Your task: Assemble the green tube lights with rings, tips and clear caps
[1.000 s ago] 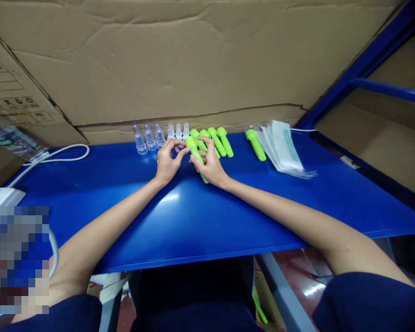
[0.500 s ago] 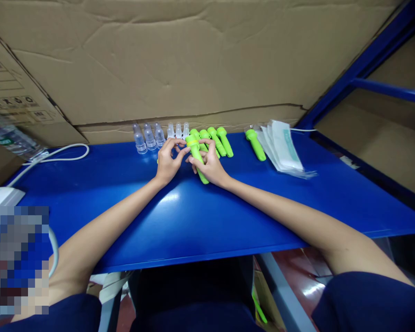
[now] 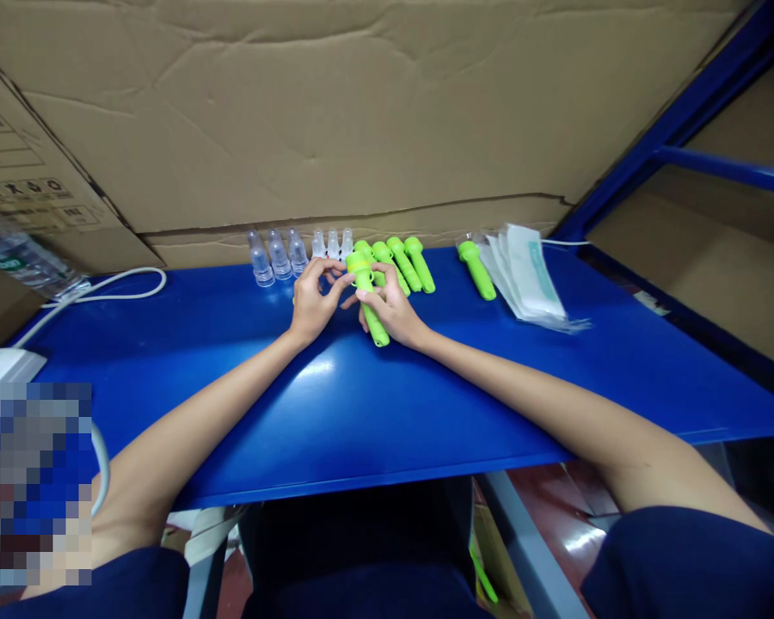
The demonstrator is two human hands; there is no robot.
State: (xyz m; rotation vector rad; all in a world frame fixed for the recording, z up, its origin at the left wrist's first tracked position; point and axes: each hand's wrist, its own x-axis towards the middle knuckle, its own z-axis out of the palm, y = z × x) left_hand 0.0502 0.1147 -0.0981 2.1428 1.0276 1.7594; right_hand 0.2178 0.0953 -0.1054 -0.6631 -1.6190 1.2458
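Observation:
A lime-green flashlight (image 3: 376,325) with a yellow ring near its wider head is held tilted, handle end toward me, over the middle of the table. My right hand (image 3: 392,309) is closed around its body, thumb on top. With thumb and fingers, my left hand (image 3: 313,301) pinches the head from the left. Just behind my hands several similar green flashlights (image 3: 419,265) lie in a row. To their left stand clear plastic bottle-shaped pieces (image 3: 279,255), and smaller clear ones with white bases (image 3: 333,244), partly hidden by my left fingers.
On the right, another green flashlight (image 3: 477,271) lies beside a stack of clear and white plastic bags (image 3: 527,273). A white cable (image 3: 129,284) and a white device (image 3: 9,367) are on the left. Cardboard (image 3: 335,120) walls the back of the blue table (image 3: 361,430).
The flashlight has turned slightly in my hands, and its handle end has shifted a little left. My right fingers have moved along it; my left hand stays nearly still.

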